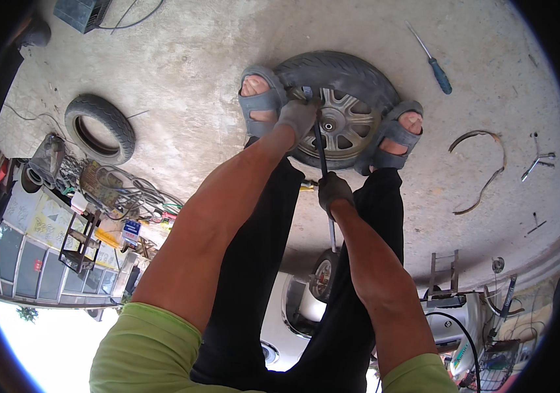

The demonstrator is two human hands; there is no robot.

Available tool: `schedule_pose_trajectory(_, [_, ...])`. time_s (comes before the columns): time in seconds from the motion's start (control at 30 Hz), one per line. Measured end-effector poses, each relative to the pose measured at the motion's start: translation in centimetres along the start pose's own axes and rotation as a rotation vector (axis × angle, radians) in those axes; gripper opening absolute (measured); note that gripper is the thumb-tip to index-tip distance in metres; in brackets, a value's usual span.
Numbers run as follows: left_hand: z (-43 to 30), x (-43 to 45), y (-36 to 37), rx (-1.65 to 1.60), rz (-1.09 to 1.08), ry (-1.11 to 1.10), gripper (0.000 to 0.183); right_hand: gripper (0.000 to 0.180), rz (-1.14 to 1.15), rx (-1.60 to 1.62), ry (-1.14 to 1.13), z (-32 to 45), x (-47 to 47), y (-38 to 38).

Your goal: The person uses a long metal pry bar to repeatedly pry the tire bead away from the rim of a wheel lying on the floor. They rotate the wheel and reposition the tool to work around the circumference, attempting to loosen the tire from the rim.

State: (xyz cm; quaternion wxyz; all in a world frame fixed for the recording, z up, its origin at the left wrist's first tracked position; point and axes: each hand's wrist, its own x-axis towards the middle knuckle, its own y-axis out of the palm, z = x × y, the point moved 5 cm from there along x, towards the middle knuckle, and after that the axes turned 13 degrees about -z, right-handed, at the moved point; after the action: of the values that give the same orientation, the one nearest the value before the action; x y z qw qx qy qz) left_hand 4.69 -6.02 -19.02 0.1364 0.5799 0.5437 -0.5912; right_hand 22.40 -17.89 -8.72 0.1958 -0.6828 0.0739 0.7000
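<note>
A motorcycle wheel with a spoked alloy rim lies flat on the floor between my sandalled feet. Its black tyre bulges over the far side of the rim. My gloved left hand is curled over the rim's left side, at the upper end of a dark pry bar. A flat metal tip shows just beyond that hand, at the tyre's edge; its join to the bar is hidden. My gloved right hand grips the bar lower down, and a bare metal shaft sticks out below it.
A blue-handled screwdriver lies at upper right. Rightward are a curved strip and a multi-arm socket wrench. A loose tyre and tangled cables lie left. Behind my legs stands a white vehicle.
</note>
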Motion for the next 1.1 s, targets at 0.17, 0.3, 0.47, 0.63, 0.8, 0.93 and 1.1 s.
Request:
schedule_pose_trajectory(0.17, [-1.5, -0.9, 0.0, 0.215, -0.101, 0.137, 0.045, 0.027, 0.008, -0.116, -0.085, 0.1, 0.8, 0.3])
schedule_pose_trajectory(0.3, [-2.0, -1.4, -0.5, 0.149, -0.164, 0.049, 0.041, 0.026, 0.051, -0.112, -0.004, -0.3, 1.4, 0.7])
schedule_pose_trajectory(0.47, [-2.2, -2.2, -1.8, -0.077, -0.167, -0.130, 0.038, 0.026, 0.082, -0.250, -0.134, 0.4, 1.1, 0.5])
schedule_pose_trajectory(0.63, [-2.6, -1.6, -1.5, 0.041, -0.189, -0.018, 0.036, 0.023, 0.050, -0.259, -0.185, 0.7, 1.0, 0.0])
schedule_pose_trajectory(0.8, [-1.7, -1.4, -0.3, -0.066, -0.202, -0.072, 0.033, 0.025, -0.037, -0.069, -0.018, -0.6, 2.3, 0.3])
schedule_pose_trajectory(0.93, [-2.0, -1.2, -0.9, -0.089, -0.326, -0.035, 0.038, 0.027, -0.041, -0.154, -0.137, -0.8, 3.2, 1.1])
schedule_pose_trajectory(1.1, [-2.6, -1.4, -1.2, 0.081, -0.308, 0.064, 0.039, 0.028, -0.020, 0.024, -0.043, -1.0, 2.4, 2.0])
